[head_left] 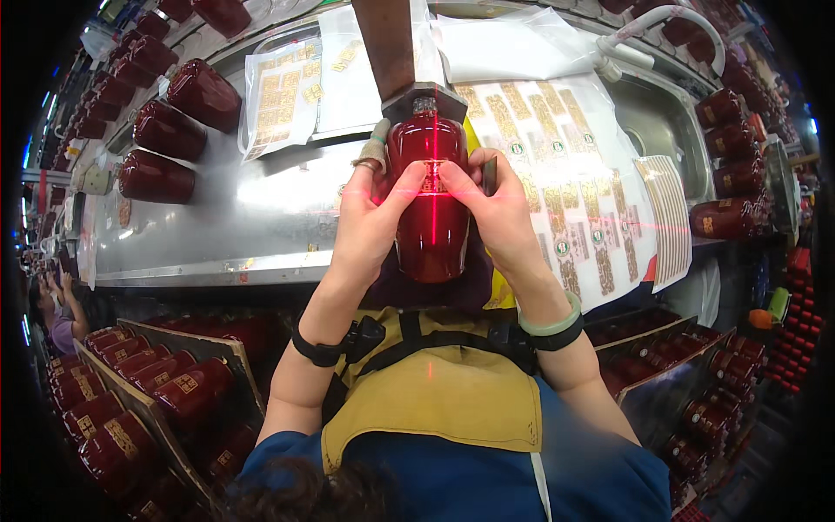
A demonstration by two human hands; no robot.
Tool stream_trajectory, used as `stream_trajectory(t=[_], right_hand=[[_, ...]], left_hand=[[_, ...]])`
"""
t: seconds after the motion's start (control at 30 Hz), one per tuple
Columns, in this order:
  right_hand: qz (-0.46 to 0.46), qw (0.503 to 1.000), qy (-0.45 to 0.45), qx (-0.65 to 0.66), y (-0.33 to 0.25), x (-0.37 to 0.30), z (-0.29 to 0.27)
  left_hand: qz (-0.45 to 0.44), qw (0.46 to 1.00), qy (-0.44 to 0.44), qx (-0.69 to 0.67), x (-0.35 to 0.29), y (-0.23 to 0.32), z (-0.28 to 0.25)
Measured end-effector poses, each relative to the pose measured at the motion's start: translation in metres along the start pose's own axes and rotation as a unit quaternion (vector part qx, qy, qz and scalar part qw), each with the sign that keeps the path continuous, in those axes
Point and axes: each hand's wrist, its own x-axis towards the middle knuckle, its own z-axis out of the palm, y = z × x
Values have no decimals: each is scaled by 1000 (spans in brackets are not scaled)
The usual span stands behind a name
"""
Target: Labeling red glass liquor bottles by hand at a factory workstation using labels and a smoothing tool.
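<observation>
A glossy dark red bottle [432, 244] lies in front of me, its neck toward a dark block on a brown upright bar [385, 43]. My left hand [365, 222] and my right hand [507, 217] grip it from both sides. Both thumbs press on a small gold decal [432, 177] on the bottle's upper side. Red laser lines cross at the decal. A pale finger cover [371, 150] sits on a left finger. By my right fingers is a dark flat piece [490, 174], partly hidden; I cannot tell its kind.
White sheets with gold and green decals [557, 187] lie right of the bottle, smaller decal sheets [280, 96] on its left. A metal sink [661, 113] with a pale tap [687, 13] is at far right. Red bottles [156, 177] stand around; racks [187, 348] flank me.
</observation>
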Motion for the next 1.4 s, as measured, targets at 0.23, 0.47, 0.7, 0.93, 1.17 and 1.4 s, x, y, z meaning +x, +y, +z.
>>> stream_trajectory(t=[0.23, 0.47, 0.7, 0.93, 1.17, 1.4], right_hand=[[-30, 999, 12, -1, -7, 5, 6], [-19, 999, 11, -30, -6, 7, 6], [-19, 1000, -2, 6, -8, 6, 5], [-23, 1000, -6, -5, -6, 5, 1], [-28, 999, -20, 8, -1, 5, -2], [-28, 1000, -8, 4, 1, 8, -1]], left_hand=[[-6, 1000, -8, -14, 0, 1, -3], [3, 1000, 2, -11, 0, 0, -1], [5, 1000, 0, -6, 0, -1, 0], [-4, 1000, -11, -14, -2, 0, -3], [1, 1000, -8, 3, -2, 0, -2], [9, 1000, -4, 5, -2, -2, -1]])
